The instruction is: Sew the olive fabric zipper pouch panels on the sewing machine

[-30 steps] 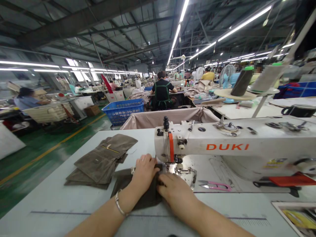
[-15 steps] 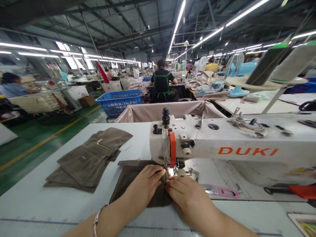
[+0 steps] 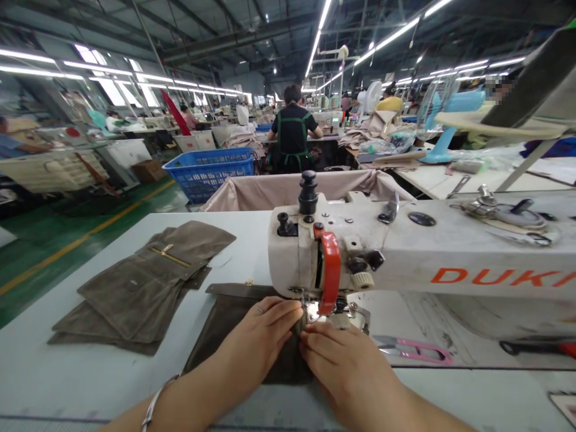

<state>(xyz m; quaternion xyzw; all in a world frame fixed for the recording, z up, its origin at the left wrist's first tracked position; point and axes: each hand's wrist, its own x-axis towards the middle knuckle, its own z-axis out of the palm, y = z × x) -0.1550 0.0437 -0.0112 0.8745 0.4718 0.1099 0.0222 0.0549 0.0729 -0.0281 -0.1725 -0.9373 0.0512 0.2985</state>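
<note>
A dark olive fabric piece (image 3: 216, 321) lies on the sewing table, its right edge by the needle area of a white sewing machine (image 3: 396, 240). My left hand (image 3: 263, 327) rests across it, fingers together, tips gripping the cloth just left of the presser foot (image 3: 314, 310). Close beside it, my right hand (image 3: 337, 354) has its fingers closed on the fabric's right edge, in front of the foot. The hands partly cover the cloth under them. Several similar fabric pieces (image 3: 135, 294), the top one with a zipper (image 3: 171, 257), are stacked to the left.
Pink-handled thread snips (image 3: 418, 350) lie right of my right hand. Behind the table are a cloth-lined bin (image 3: 270, 189) and a blue plastic basket (image 3: 209, 171). A co-worker (image 3: 294, 132) sits further back. Thread cones (image 3: 526, 78) stand at the upper right.
My view has shifted a little closer to the machine, so it appears larger. Both hands keep the same hold on the fabric beside the presser foot.
</note>
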